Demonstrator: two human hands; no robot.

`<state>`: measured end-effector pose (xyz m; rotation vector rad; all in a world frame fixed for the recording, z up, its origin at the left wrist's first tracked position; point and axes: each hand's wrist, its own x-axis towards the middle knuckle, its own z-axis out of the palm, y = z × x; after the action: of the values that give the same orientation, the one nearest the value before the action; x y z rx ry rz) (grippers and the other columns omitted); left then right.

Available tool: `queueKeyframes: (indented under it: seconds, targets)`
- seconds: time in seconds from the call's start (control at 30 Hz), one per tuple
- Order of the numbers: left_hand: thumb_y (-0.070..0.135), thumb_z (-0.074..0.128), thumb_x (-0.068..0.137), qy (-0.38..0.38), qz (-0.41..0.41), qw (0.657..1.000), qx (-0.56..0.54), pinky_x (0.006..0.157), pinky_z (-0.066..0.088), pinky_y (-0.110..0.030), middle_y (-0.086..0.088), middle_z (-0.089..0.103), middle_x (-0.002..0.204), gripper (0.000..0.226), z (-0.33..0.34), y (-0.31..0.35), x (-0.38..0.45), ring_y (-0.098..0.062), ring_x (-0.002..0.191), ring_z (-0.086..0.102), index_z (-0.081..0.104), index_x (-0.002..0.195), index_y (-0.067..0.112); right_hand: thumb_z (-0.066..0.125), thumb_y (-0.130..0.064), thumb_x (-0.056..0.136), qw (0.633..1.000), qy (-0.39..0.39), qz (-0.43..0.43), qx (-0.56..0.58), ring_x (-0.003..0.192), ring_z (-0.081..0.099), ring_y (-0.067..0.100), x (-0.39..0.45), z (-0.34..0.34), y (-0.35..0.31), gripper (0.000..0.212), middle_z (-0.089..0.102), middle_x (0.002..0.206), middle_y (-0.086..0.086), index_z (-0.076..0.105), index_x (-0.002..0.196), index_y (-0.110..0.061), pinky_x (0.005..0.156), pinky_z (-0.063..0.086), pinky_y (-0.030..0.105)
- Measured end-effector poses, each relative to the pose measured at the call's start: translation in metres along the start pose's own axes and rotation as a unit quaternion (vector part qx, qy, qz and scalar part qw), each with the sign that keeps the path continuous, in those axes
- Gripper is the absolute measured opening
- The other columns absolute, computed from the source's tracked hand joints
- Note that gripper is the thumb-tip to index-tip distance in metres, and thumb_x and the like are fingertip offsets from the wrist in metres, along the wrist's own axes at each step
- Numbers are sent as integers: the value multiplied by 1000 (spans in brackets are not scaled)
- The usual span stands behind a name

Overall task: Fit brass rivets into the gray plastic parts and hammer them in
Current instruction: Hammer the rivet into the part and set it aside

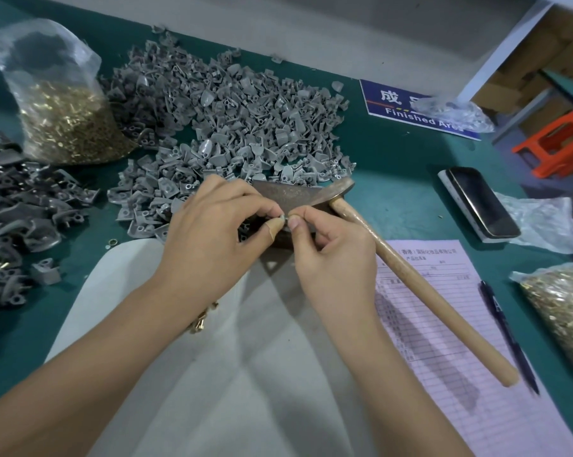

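Pinched between thumb and fingertips of both hands: one small gray plastic part [282, 218], held over a rusty metal block [288, 196] at the table's middle. Left hand [212, 235] grips it from the left, right hand [331, 249] from the right; whether a rivet is already seated is too small to tell.

Hammer [410, 268]: lying untouched on the table, head resting by the block, wooden handle across a pink form [449, 324].

Unworked stock: large heap of gray parts [232, 110] behind the hands; bag of brass rivets [64, 117] at far left; second bag of rivets [561, 308] at right; a few loose rivets [202, 319] by the left wrist.

Apparent finished stock: darker pile of parts [18, 209] at left, some showing brass.

Status, judged: fitting step in hand, hammering not yet done for this piece; most of the batch remains.
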<state>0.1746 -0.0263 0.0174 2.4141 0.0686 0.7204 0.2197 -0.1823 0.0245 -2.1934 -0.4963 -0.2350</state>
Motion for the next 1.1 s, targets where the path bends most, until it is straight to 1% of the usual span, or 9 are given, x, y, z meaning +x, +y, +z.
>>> queueKeyframes:
  seconds: [0.17, 0.3, 0.4, 0.5, 0.6, 0.7, 0.77, 0.87, 1.1]
  targets:
    - [39, 70, 91, -1, -4, 1000, -19, 75, 48, -40, 18, 62, 94, 9, 1, 0, -1, -13, 95, 51, 76, 97, 34, 69, -21, 94, 998, -25, -7, 56, 48, 36, 18, 4, -7, 1, 13, 49, 56, 2, 74, 82, -26, 49, 34, 35]
    - [37, 70, 92, 2, -5, 1000, -22, 76, 45, -34, 18, 61, 93, 8, 2, 0, 0, -11, 95, 50, 76, 96, 32, 77, -19, 90, 995, 38, -17, 94, 54, 52, 0, 10, -25, -1, 10, 60, 62, -19, 79, 91, -29, 55, 34, 7]
    - [35, 72, 93, 7, -8, 1000, -14, 76, 41, -28, 17, 61, 91, 5, 2, 1, 0, -11, 95, 49, 76, 95, 32, 63, -44, 96, 989, 106, -34, -94, 74, 52, 3, 14, -45, 8, 11, 53, 75, -15, 73, 98, -38, 60, 33, 18]
    - [36, 71, 92, 15, -27, 1000, -1, 75, 43, -31, 17, 60, 89, 4, 1, 2, 1, -9, 94, 47, 74, 94, 33, 59, -55, 95, 970, 18, 48, -239, 104, 52, 17, 16, -62, 21, 28, 55, 106, -7, 68, 113, -35, 77, 41, 34]
    - [36, 72, 92, 16, -35, 999, 17, 75, 45, -35, 17, 59, 87, 5, 0, 4, 3, -8, 92, 45, 76, 93, 33, 53, -42, 100, 962, -59, 44, -261, 95, 55, 30, 16, -64, 20, 23, 62, 95, 0, 66, 103, -23, 77, 42, 43]
    - [37, 72, 91, 14, -31, 999, 23, 74, 46, -36, 19, 58, 88, 7, -1, 5, 4, -9, 93, 46, 76, 94, 32, 31, -41, 102, 961, -9, 10, -275, 78, 51, 31, 11, -61, 11, 36, 57, 84, 1, 58, 95, -18, 62, 35, 41]
    - [38, 72, 91, 10, -32, 999, 19, 74, 47, -38, 19, 60, 89, 8, -2, 4, 4, -10, 94, 47, 77, 94, 33, 23, -41, 106, 983, 31, 5, -182, 69, 56, 28, 7, -65, 5, 40, 61, 78, -4, 56, 97, -21, 60, 42, 43]
    - [41, 72, 91, -2, -28, 999, 25, 74, 47, -38, 19, 61, 90, 10, -5, 3, 5, -10, 95, 47, 78, 95, 34, 32, -51, 105, 995, 21, -21, -93, 69, 60, 21, 1, -71, -6, 30, 62, 74, -10, 56, 109, -34, 60, 47, 40]
    - [40, 72, 92, -1, -18, 999, 40, 72, 47, -38, 18, 62, 90, 10, -6, 4, 6, -12, 94, 49, 78, 97, 34, 39, -48, 104, 976, -3, -35, -217, 85, 63, 29, -5, -60, -15, 30, 71, 99, -9, 59, 126, -40, 59, 25, 35]
